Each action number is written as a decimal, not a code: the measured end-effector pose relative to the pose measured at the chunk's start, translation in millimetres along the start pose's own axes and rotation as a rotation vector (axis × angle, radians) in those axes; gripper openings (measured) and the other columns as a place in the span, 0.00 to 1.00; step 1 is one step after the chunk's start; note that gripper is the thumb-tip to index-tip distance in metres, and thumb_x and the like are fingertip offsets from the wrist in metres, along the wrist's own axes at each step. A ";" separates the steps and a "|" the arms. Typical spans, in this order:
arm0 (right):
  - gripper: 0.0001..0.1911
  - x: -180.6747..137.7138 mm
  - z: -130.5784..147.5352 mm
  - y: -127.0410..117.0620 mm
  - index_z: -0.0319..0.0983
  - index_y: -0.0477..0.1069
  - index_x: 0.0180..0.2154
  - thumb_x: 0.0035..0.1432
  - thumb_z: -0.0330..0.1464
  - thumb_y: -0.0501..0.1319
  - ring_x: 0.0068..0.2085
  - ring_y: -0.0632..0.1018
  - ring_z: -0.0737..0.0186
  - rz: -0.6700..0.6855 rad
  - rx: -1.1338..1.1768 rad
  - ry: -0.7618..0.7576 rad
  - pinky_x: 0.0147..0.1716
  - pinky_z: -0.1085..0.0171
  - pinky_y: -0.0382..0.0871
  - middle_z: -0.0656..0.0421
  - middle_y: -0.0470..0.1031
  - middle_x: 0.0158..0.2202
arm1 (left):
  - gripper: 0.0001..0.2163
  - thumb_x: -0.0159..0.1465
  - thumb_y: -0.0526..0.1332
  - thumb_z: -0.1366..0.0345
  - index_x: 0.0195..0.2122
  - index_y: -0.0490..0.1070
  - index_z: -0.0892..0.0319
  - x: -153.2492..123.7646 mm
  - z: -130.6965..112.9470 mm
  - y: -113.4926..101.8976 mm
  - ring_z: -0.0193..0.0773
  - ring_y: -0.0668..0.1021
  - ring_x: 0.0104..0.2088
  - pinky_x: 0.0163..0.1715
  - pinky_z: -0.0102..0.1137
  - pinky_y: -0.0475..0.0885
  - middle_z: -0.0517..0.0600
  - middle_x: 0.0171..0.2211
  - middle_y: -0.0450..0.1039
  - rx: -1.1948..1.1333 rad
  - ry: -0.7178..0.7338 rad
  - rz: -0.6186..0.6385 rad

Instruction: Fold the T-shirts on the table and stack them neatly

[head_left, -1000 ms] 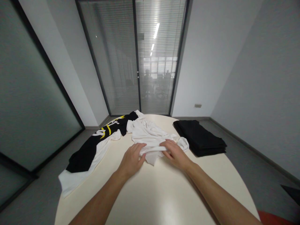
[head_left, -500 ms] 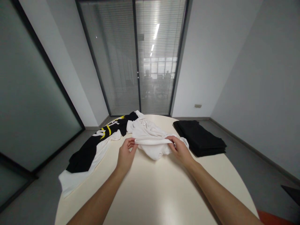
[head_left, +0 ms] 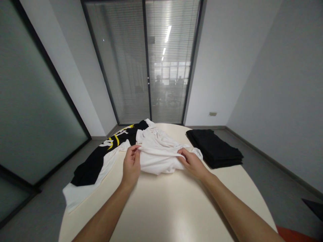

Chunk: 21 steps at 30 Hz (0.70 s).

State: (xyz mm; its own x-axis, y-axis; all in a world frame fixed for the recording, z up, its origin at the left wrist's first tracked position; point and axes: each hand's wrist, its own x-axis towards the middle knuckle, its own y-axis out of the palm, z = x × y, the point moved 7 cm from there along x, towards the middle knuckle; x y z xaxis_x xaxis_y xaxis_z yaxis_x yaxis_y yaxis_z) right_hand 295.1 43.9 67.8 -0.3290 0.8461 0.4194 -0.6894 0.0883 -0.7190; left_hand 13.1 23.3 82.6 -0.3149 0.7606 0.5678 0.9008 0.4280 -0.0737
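Note:
A crumpled white garment [head_left: 157, 151] lies in the middle of a round cream table [head_left: 171, 208]. My left hand [head_left: 131, 164] pinches its left edge, fingers closed on the cloth. My right hand [head_left: 192, 162] grips the garment's right side, also closed on the fabric. Between both hands a fold of the cloth is stretched and lifted slightly off the table.
A black, white and yellow garment [head_left: 98, 159] hangs over the table's left edge. A folded stack of black clothes [head_left: 214, 148] sits at the far right of the table. Glass doors with blinds [head_left: 148, 64] stand behind. A red object [head_left: 292, 235] shows at the bottom right.
Both hands went from lying on the white garment to pinching its edge. They lifted it and spread apart, the left hand moving left, stretching the cloth between them.

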 end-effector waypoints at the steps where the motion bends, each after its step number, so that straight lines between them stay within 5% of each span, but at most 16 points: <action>1: 0.12 -0.2 5.1 -1.1 0.42 0.69 0.41 0.68 0.42 0.54 0.27 0.69 0.63 0.031 0.005 0.002 0.30 0.65 0.59 0.63 0.70 0.26 | 0.10 0.70 0.57 0.57 0.46 0.71 0.56 1.7 -4.0 -6.4 0.38 0.78 0.43 0.45 0.31 0.73 0.51 0.43 0.76 0.030 0.025 -0.049; 5: 0.19 -2.6 30.8 -3.0 0.39 0.72 0.35 0.66 0.48 0.55 0.25 0.64 0.66 0.205 0.108 -0.026 0.27 0.66 0.55 0.64 0.66 0.23 | 0.11 0.69 0.57 0.58 0.46 0.72 0.57 8.1 -16.5 -29.3 0.40 0.77 0.45 0.48 0.32 0.71 0.52 0.44 0.76 0.127 0.112 -0.220; 7: 0.26 -7.2 38.5 3.0 0.38 0.69 0.27 0.68 0.50 0.51 0.24 0.61 0.67 0.360 0.192 0.009 0.25 0.66 0.53 0.64 0.62 0.21 | 0.11 0.68 0.58 0.58 0.45 0.72 0.58 12.5 -15.4 -28.7 0.40 0.78 0.41 0.44 0.31 0.71 0.51 0.41 0.76 0.133 0.093 -0.163; 10: 0.31 -21.0 40.3 20.8 0.38 0.67 0.21 0.67 0.53 0.51 0.22 0.57 0.69 0.653 0.291 0.125 0.22 0.67 0.50 0.65 0.57 0.18 | 0.13 0.67 0.57 0.55 0.39 0.74 0.59 13.9 -4.0 -3.0 0.39 0.77 0.33 0.35 0.29 0.70 0.48 0.33 0.76 0.160 -0.015 0.218; 12: 0.28 -25.8 37.9 28.5 0.37 0.74 0.26 0.66 0.51 0.54 0.21 0.61 0.69 0.730 0.323 0.157 0.22 0.67 0.55 0.64 0.64 0.19 | 0.18 0.69 0.52 0.52 0.34 0.75 0.59 4.3 7.6 17.2 0.38 0.75 0.29 0.30 0.29 0.67 0.47 0.28 0.75 0.205 -0.116 0.503; 14: 0.20 -19.2 29.9 25.6 0.38 0.78 0.36 0.66 0.46 0.56 0.23 0.69 0.66 0.594 0.257 0.132 0.25 0.67 0.62 0.62 0.73 0.24 | 0.22 0.71 0.49 0.50 0.30 0.75 0.58 -6.4 18.2 27.8 0.37 0.74 0.25 0.28 0.30 0.65 0.47 0.24 0.74 0.313 -0.176 0.657; 17: 0.13 -6.8 14.1 8.5 0.40 0.78 0.45 0.63 0.38 0.60 0.35 0.77 0.59 0.253 0.012 0.020 0.37 0.62 0.70 0.56 0.79 0.36 | 0.15 0.69 0.54 0.55 0.33 0.76 0.56 -13.5 26.2 29.5 0.38 0.75 0.27 0.30 0.30 0.65 0.48 0.28 0.76 0.559 -0.092 0.659; 21: 0.22 -7.3 -8.4 2.1 0.41 0.73 0.54 0.58 0.36 0.64 0.53 0.76 0.50 0.136 -0.108 -0.081 0.53 0.53 0.69 0.49 0.75 0.53 | 0.11 0.63 0.62 0.66 0.47 0.74 0.55 -19.6 30.1 29.2 0.42 0.79 0.41 0.40 0.33 0.70 0.53 0.46 0.76 0.653 0.093 0.616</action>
State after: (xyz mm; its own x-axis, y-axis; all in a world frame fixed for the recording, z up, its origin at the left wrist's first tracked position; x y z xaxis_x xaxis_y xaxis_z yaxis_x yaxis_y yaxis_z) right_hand 301.5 42.4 58.5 -0.4684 0.8093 0.3546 -0.5631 0.0358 -0.8256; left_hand 36.5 35.5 44.6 0.2179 0.9164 0.3356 0.5435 0.1717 -0.8216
